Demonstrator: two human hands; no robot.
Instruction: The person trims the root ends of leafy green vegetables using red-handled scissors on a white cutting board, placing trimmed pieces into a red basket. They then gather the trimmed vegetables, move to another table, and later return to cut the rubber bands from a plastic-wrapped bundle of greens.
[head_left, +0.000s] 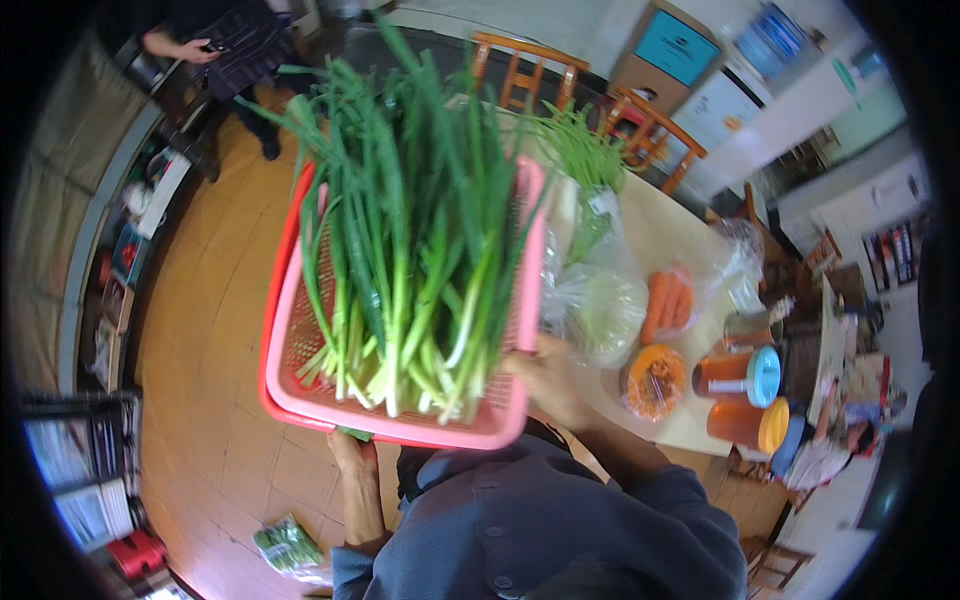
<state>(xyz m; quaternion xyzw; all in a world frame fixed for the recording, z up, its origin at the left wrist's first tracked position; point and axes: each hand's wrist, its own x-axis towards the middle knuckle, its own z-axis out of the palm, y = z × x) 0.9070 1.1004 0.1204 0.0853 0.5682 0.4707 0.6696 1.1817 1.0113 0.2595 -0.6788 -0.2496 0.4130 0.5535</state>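
A pink plastic basket (495, 427) sits nested in a red plastic basket (268, 360), both raised in front of my body. Many spring onions (405, 247) lie in the pink one, white ends towards me and long green tops over the far rim. My right hand (551, 382) grips the pink basket's right rim near its front corner. At the front left, my left hand (352, 450) holds the red basket from below, its fingers mostly hidden. A bit of green leaf (355, 433) shows beside that hand.
The table (675, 225) at right bears bagged carrots (664, 304), a bagged cabbage (604, 315), green beans (581, 146), a pumpkin piece (654, 382) and lidded pitchers (739, 375). Bagged greens (289, 547) lie on the floor. A person (225, 52) stands far left; another (825, 457) sits at right.
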